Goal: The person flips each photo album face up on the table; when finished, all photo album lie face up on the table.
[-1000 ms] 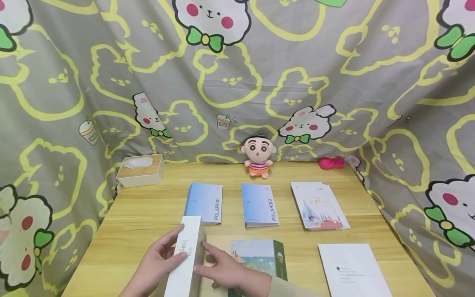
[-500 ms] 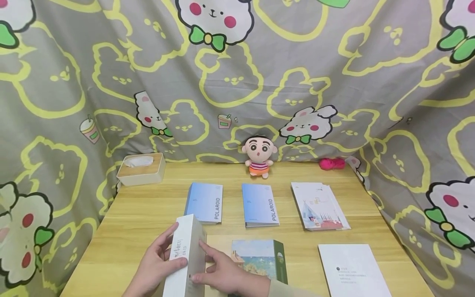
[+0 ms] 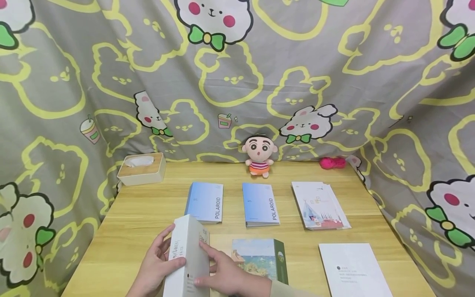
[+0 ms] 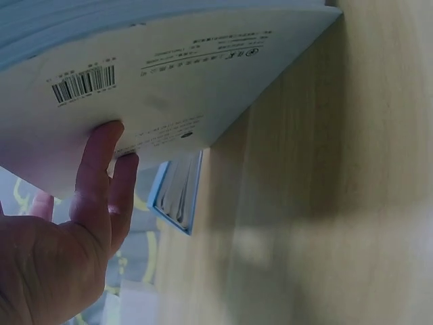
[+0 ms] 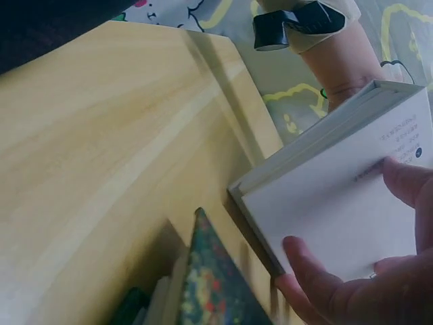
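Observation:
A thick white hardcover book (image 3: 196, 255) stands tilted on the table, its printed spine facing left. My left hand (image 3: 154, 266) holds it, thumb on the spine and fingers on the back cover. In the left wrist view those fingers (image 4: 91, 193) lie below a barcode. My right hand (image 3: 226, 270) touches the front cover with thumb and fingertips spread. Seen from the right wrist, the book (image 5: 331, 203) is closed, its page edges showing. Right beside it lies a book with a painted seascape cover (image 3: 256, 255), partly hidden by my right forearm.
Two blue POLAROID albums (image 3: 205, 202) and several white illustrated booklets (image 3: 317, 206) lie in a row behind. Another white book (image 3: 352, 268) lies at front right. Along the back are a tissue box (image 3: 142, 169), a plush doll (image 3: 259, 156) and a pink bundle (image 3: 332, 163).
The white book has turned so that more of its printed front cover shows to the right. Both hands have stayed on it, shifting slightly. The other things have stayed in place.

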Demonstrator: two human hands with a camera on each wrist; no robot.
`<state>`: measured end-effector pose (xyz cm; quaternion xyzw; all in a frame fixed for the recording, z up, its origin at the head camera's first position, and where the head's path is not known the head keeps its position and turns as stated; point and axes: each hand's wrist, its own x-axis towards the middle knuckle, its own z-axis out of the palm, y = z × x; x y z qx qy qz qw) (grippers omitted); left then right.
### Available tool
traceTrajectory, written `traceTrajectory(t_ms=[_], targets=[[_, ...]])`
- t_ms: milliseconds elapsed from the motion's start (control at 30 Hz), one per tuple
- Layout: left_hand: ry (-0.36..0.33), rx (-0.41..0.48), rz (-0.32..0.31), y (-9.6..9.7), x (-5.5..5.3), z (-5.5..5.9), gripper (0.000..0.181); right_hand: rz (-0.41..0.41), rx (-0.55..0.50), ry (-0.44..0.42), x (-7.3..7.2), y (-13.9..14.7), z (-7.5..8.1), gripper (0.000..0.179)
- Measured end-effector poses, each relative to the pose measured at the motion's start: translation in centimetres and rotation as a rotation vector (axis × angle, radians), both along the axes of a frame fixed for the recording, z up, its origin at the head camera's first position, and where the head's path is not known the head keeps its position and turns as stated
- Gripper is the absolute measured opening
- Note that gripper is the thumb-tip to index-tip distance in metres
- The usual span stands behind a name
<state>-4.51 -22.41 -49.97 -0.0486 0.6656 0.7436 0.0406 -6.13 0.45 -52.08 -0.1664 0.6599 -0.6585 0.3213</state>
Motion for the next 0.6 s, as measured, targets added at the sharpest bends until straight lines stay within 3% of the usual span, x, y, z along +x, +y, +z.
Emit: traceTrajectory(t_ms=[167,233,300,433,600], targets=[[0.059,0.044,0.041,-0.4,0.5,-1.0,0.087,0.061,0.082,0.032,0.2,0.7,0.1,0.097],[0.035,0.015,0.071,-0.6,0.5,-1.2,0.085,0.066,0.122,0.026,0.3,0.9,0.2,0.097],[-0.036,-0.042,0.109,-0.8,0.5,-1.3,0.085,0.069,0.165,0.046,0.3,0.9,0.3,0.094],[-0.214,-0.221,0.168,-1.7,0.3,-1.3,0.079,0.123,0.269,0.104,0.1,0.9,0.6,0.085],[-0.328,-0.575,0.11,-2.6,-0.4,-2.1,0.078,0.242,0.417,0.248,-0.4,1.1,0.8,0.08]])
